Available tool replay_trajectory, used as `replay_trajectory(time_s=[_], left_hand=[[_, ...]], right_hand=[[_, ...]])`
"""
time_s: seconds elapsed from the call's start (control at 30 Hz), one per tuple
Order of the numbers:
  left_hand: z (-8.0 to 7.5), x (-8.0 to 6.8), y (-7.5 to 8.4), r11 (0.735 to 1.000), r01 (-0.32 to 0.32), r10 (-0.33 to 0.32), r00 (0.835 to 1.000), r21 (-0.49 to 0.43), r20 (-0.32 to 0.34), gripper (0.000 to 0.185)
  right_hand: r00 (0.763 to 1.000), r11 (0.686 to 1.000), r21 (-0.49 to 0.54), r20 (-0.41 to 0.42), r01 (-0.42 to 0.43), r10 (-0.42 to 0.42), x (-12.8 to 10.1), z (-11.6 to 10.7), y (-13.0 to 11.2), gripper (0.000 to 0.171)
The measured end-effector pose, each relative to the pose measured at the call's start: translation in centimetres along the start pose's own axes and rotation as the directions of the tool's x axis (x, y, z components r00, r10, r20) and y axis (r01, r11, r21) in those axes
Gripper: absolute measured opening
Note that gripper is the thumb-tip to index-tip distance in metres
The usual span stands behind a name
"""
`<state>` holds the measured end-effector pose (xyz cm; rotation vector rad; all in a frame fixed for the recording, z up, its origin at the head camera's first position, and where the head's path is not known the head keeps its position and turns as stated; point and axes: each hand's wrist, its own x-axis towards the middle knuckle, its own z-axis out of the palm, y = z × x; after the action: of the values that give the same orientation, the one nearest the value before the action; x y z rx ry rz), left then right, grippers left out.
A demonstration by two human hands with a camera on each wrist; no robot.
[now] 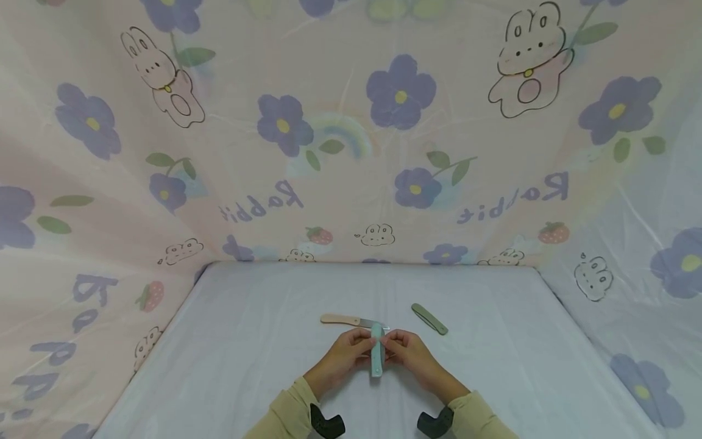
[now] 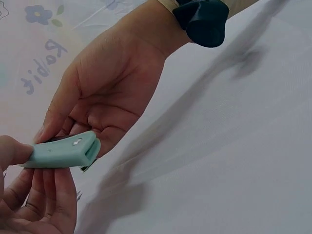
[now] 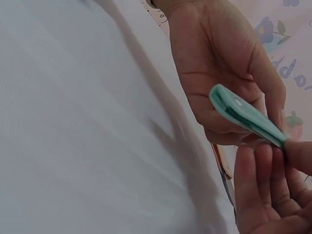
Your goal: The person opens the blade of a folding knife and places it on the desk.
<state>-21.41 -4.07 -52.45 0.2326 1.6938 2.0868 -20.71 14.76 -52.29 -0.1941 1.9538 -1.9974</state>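
Both hands hold a mint-green folding knife [image 1: 376, 361] between them, its handle pointing back toward the body. My left hand [image 1: 344, 352] pinches it from the left, and my right hand [image 1: 410, 352] pinches its other side. In the left wrist view, the slot shows at the rounded end of the mint-green knife [image 2: 68, 155], and a thumb presses its far end. No drawn blade shows on it. Just beyond the hands lies an open folding knife with a tan handle [image 1: 340, 319], its blade pointing right, partly behind the fingers. A darker green folding knife [image 1: 429, 319] lies folded to the right.
A white cloth [image 1: 247, 305] covers the table under the hands. Curtains [image 1: 340, 79] printed with flowers and rabbits hang at the back and along both sides. Dark devices [image 1: 327, 422] are worn at both wrists, beside the sleeves.
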Motion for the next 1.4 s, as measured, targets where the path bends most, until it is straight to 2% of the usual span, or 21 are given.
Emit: replay_trajectory(time_s=[0.2,0.43,0.53,0.8,1.07,1.3,1.4], left_hand=[[0.0,0.2,-0.3,1.000,0.021,-0.021,1.000,0.020,0.001,0.030],[0.3,0.0,-0.4,0.999,0.032,-0.032,0.999,-0.005,-0.014,0.032],[0.6,-0.2,-0.4,0.999,0.040,-0.040,0.999,-0.018,-0.017,0.032],[0.7,-0.4,-0.3,1.000,0.005,-0.005,0.999,-0.022,-0.037,0.031],[0.5,0.1,-1.0,0.997,-0.043,0.048,0.996,0.066,-0.072,0.027],[0.7,-0.2,-0.7,0.989,-0.023,0.030,0.999,0.148,-0.045,0.026],[0.7,-0.3,-0.7,0.988,-0.009,0.015,0.999,0.156,-0.034,0.028]], right_hand=[[1.000,1.000,0.003,-0.021,-0.002,0.002,-0.3,0.0,-0.5,0.026],[0.998,0.999,0.031,-0.048,-0.027,0.029,-0.4,-0.1,-0.2,0.020],[0.998,0.998,0.046,-0.060,-0.032,0.035,-0.5,-0.1,0.0,0.021],[0.996,0.999,0.046,-0.087,-0.002,0.006,-0.7,-0.5,0.9,0.030],[0.997,0.998,0.056,-0.076,-0.018,0.022,-0.8,-0.6,1.0,0.032],[0.998,1.000,0.004,-0.055,-0.017,0.017,-0.9,-0.6,0.9,0.034],[0.998,0.999,-0.032,-0.062,-0.012,0.009,-0.9,-0.5,0.7,0.032]])
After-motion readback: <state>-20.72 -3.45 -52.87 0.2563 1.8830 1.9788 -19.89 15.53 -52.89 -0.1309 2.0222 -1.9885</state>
